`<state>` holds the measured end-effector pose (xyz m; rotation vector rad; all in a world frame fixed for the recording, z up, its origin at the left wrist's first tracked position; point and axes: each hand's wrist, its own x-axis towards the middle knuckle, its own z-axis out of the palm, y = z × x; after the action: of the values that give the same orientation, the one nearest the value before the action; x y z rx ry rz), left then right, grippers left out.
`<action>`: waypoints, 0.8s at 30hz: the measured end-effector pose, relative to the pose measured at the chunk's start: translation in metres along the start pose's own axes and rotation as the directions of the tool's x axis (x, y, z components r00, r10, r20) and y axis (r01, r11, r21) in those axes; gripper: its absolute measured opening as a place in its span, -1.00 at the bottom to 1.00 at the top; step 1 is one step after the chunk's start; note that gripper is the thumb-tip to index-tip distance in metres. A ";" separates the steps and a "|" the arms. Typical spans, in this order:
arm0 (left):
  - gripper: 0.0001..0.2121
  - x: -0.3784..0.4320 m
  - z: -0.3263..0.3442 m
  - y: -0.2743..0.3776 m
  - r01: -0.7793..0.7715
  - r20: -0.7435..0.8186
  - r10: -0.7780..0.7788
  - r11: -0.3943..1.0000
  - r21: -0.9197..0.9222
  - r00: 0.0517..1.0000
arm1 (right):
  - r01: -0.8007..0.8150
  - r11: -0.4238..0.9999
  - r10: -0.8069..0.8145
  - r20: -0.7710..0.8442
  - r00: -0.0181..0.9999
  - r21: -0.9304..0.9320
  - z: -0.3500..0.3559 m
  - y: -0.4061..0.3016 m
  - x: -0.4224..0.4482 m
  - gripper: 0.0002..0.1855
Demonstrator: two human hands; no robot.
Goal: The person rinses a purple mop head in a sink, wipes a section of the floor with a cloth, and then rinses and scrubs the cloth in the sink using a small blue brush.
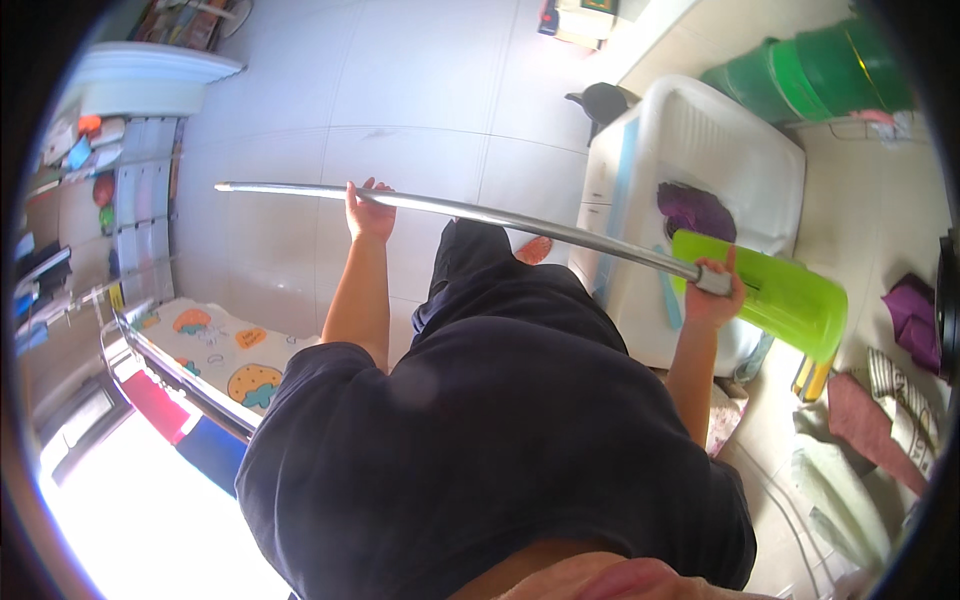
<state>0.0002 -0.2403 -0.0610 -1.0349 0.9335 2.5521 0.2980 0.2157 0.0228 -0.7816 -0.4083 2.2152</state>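
Note:
A long silvery metal pole (480, 214) lies across in front of my body, tilted down to the right. My left hand (371, 214) holds it near its far left part, with the thumb up on one side. On the right, my right hand (711, 304) grips the grey end socket (712, 281), the index finger stretched out. Just beyond that hand is a broad lime-green plastic head (787, 296); the joint with the pole is partly hidden by my fingers. The head overlaps the near right rim of a white sink (784, 161).
A wet-looking purple cloth (697, 210) lies in the sink. Green buckets (810, 71) stand behind it, and a black-handled pan (604, 103) is beside it. Cloths and bags (855, 465) are at right. Shelves (146, 176) and a strawberry-print mat (225, 345) are at left.

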 end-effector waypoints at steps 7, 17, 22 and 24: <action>-0.70 -0.007 -0.035 0.043 -0.046 0.242 0.105 0.971 -0.236 0.965 | 0.093 0.995 -0.095 -0.031 0.995 -0.046 0.012 -0.013 0.022 -0.60; -0.82 0.016 -0.063 0.069 0.216 0.202 -0.252 0.959 0.184 0.946 | 0.120 0.930 -0.208 -0.228 0.951 -0.347 -0.015 -0.008 0.041 -0.81; -0.68 -0.002 -0.075 0.076 0.252 0.284 -0.332 0.925 0.284 0.900 | 0.151 0.960 -0.221 -0.306 0.926 -0.236 -0.002 0.001 0.028 -0.74; -0.65 0.003 -0.083 0.079 0.281 0.381 -0.371 0.920 0.272 0.847 | 0.207 0.959 -0.262 -0.325 0.909 -0.196 -0.009 0.003 0.034 -0.63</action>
<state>0.0087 -0.3546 -0.0712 -0.4885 0.7951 2.2025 0.2840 0.2393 0.0009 -1.1255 -0.4767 1.7898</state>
